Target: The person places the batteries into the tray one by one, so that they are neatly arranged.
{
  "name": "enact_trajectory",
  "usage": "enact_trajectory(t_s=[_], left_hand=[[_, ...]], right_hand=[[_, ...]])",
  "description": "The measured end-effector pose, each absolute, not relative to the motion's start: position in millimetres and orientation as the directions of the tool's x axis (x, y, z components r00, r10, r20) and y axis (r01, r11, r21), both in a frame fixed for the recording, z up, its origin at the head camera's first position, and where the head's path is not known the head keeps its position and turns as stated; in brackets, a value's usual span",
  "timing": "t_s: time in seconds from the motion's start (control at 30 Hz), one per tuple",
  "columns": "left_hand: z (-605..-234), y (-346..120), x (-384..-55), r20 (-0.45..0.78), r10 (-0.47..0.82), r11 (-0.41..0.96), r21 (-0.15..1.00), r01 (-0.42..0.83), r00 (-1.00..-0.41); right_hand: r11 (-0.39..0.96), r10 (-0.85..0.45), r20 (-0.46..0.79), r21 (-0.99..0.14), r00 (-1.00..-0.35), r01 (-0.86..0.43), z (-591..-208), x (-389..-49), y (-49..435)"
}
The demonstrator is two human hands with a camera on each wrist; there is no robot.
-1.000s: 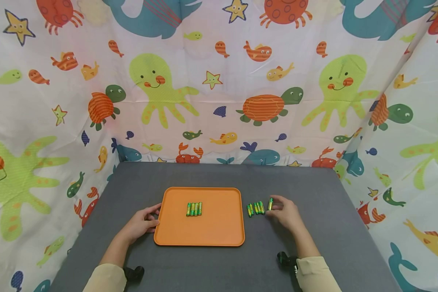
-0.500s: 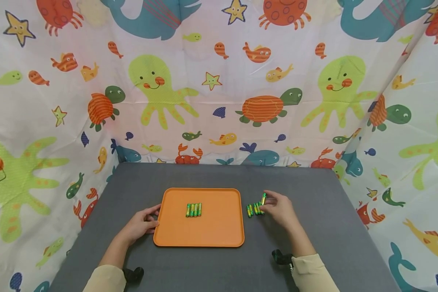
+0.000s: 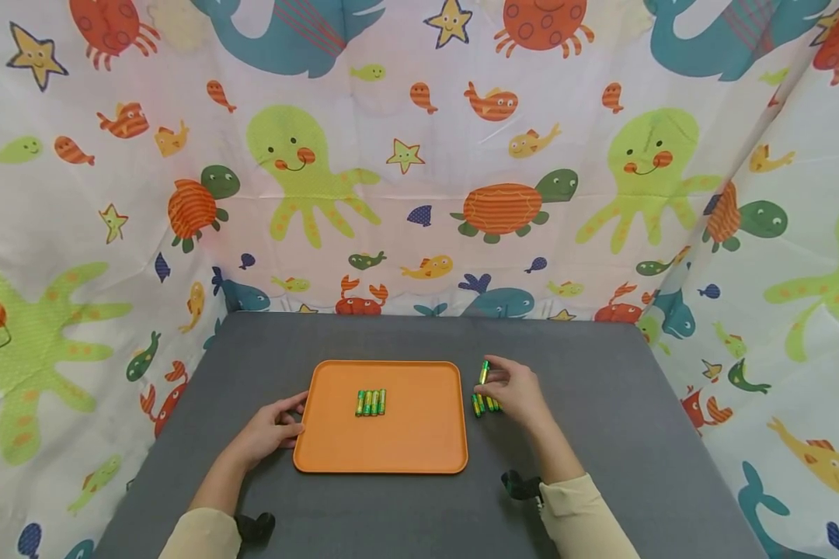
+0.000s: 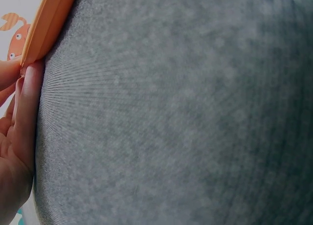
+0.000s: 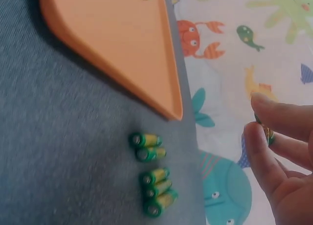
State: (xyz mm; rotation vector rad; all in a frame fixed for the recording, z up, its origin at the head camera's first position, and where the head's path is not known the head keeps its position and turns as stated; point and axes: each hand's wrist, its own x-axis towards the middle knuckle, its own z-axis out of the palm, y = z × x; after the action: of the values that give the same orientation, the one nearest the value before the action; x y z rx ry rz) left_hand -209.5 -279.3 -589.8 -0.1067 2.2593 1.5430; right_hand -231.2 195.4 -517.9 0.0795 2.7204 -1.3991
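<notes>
My right hand [image 3: 520, 394] pinches a green-and-yellow battery [image 3: 485, 373] between thumb and fingers, raised above the table just right of the tray. In the right wrist view the hand [image 5: 283, 151] hides most of that battery [image 5: 270, 134]. Below it on the table lie several loose batteries [image 5: 155, 176], a pair and a group of three, partly covered by the hand in the head view. An orange tray [image 3: 419, 442] bears a row of several batteries [image 3: 370, 403] side by side. My left hand [image 3: 273, 425] holds the tray's left rim, its fingertips meeting the edge [image 4: 41, 34] in the left wrist view.
A grey cloth-covered table [image 3: 363, 512] lies under everything. Behind and beside it hangs a white curtain [image 3: 391, 210] printed with sea animals. Dark wrist-worn devices [image 3: 255, 528] sit at both sleeves.
My right hand has carried the battery leftward and slightly farther from me, over the loose ones toward the tray. The left hand and the tray stay put.
</notes>
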Motion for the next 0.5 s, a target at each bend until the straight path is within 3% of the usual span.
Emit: enact_trajectory(t_s=[0.5], left_hand=[[-589.5, -278.3, -209.1, -0.370, 0.149, 0.394, 0.873, -0.288, -0.917]], right_hand=[[0.559, -0.038, -0.075, -0.828, -0.996, 0.040, -508.9, -232.2, 159.0]])
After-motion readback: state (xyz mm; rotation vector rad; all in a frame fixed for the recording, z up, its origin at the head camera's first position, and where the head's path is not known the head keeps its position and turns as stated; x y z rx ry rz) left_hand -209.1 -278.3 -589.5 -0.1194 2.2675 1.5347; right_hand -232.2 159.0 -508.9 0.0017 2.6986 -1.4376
